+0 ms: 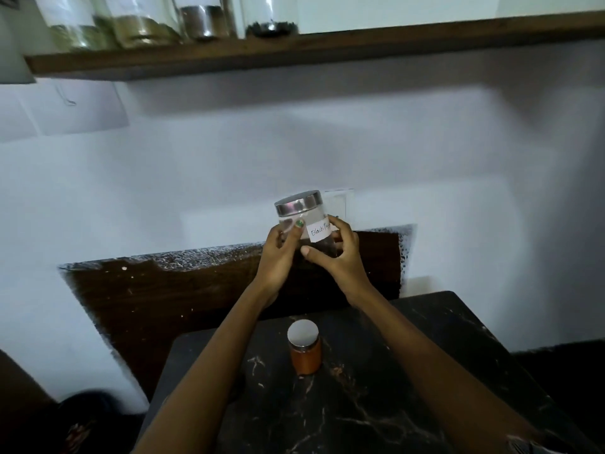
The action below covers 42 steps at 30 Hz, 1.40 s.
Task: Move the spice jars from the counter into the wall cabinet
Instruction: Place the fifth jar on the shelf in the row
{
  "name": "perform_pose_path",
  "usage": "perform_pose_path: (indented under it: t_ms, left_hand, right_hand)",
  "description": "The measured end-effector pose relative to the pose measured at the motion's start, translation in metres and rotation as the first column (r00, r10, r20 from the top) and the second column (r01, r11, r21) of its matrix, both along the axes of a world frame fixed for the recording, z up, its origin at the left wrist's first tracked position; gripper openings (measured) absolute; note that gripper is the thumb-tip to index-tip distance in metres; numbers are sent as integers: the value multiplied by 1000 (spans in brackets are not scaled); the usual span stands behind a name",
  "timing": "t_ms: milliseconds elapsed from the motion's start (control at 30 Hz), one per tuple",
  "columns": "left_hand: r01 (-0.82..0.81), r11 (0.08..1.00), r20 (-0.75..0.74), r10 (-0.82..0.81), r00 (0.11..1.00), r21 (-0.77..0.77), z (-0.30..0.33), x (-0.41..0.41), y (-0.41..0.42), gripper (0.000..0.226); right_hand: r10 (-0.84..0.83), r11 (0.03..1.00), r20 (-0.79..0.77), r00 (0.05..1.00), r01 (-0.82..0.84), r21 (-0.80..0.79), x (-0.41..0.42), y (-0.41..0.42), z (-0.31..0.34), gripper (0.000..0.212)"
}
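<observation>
Spice jars, six in view. Wooden shelf (327, 49), top of frame: four glass jars (140, 26) side by side, contents pale green, brown and black. Black marble counter (376, 404), bottom of frame: one orange-filled jar (305, 350), white lid, upright, well below the hands. Labelled jar (306, 224), steel lid, dark contents, tilted, held in the air above the counter's far edge: left hand (278, 253) curled round its left side, right hand (337, 253) gripping its right side and base.

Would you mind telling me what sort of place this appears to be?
Probably a home kitchen: spice jars line a wooden wall shelf, and another jar stands on a dark marble counter.
</observation>
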State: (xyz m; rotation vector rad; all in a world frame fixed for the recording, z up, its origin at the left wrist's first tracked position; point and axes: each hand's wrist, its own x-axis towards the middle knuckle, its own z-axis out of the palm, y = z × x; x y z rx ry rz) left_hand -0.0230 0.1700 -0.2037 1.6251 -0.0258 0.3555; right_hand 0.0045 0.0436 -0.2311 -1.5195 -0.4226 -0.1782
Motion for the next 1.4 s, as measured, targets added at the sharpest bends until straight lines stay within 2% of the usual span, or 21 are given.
perform_pose_path:
  t_ms: [100,167,233,400,467,567,633,767,1200,1333,1400]
  left_hand:
    - [54,998,25,-54,998,22,13,-13,6,41]
    - [60,998,44,-62,997,28,19,-21,8,35]
    - [64,998,35,-64,997,18,23,-26,9,33]
    - [40,999,-6,-41,999,-36,27,-34,8,24]
    - [45,998,-1,-45,999,-33,28,-38,8,24]
    - [59,997,4,-59,998,-42,29,-41,12,23]
    - [98,995,1,-98,995,-33,30,-43,14,26]
    - [183,982,10,-183,983,-49,30,-46,14,42]
    - [216,972,60,-211,976,-88,33,-43,12,37]
    - [202,979,67,-200,978,-36,39,-44,9,43]
    - [169,985,124,-170,977,19,47,-42,7,45]
  right_hand:
    - [163,977,-33,986,-157,143,-11,9,12,70]
    - [197,967,-48,979,-186,171,-16,13,16,73]
    - [137,978,-29,990,-131,163,-23,18,19,77]
    - [-131,988,122,984,120,93,-39,28,21,88]
    - [-102,994,133,986,96,52,-42,28,22,89]
    - [58,995,89,994,-65,76,-44,20,23,85]
    - [88,991,57,995,-93,93,-45,16,26,84]
    - [50,988,41,998,-56,141,-47,14,29,82]
    - [-10,997,112,994,2,75,-47,11,31,87]
    - [-19,996,146,989,6,90,-48,9,36,86]
    - [-23,995,180,983,5,98,-46,7,45,84]
